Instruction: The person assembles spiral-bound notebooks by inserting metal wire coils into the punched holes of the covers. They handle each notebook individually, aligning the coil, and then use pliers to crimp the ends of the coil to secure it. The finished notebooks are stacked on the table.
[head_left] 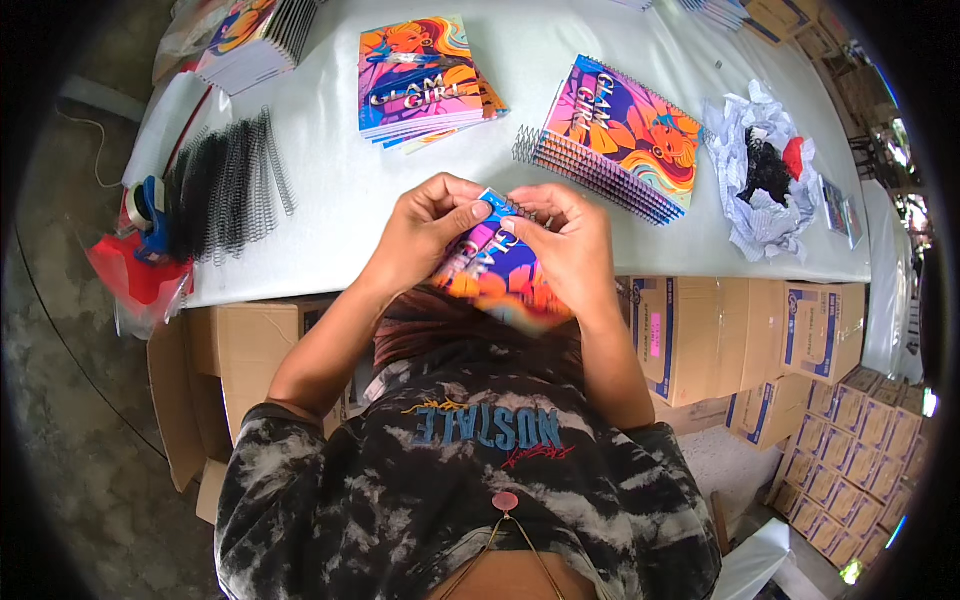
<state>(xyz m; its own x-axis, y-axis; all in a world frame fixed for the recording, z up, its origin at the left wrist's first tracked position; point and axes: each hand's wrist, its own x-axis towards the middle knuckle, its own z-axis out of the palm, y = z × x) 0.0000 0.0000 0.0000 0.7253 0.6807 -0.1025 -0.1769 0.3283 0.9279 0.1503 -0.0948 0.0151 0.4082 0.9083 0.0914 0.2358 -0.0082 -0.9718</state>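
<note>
Both hands are closed in a pinch on one small notebook (485,265), held up over the near edge of the desk (320,240), with the person's torso at six o'clock. The left hand (428,228) grips it from ten o'clock, its thumb on the upper corner and its fingers curled; the right hand (568,238) grips it from two o'clock, its thumb pressed on the cover and its other fingers bent behind the edge. The notebook sits between them, tilted, with one corner pointing to twelve o'clock and its lower end, blurred, reaching toward five o'clock. Its cover is bright orange, purple and deep blue with pale lettering, and a dark wire coil (516,206) shows at its upper edge between the thumbs; whether the coil runs the full edge cannot be told, as the right hand hides part of it. From the notebook, a loose pile of matching covers (420,80) lies at eleven o'clock, a stack of coil-bound notebooks (625,130) between one and two, crumpled paper (740,205) between two and three, and a row of black coils (220,190) between nine and ten
</note>
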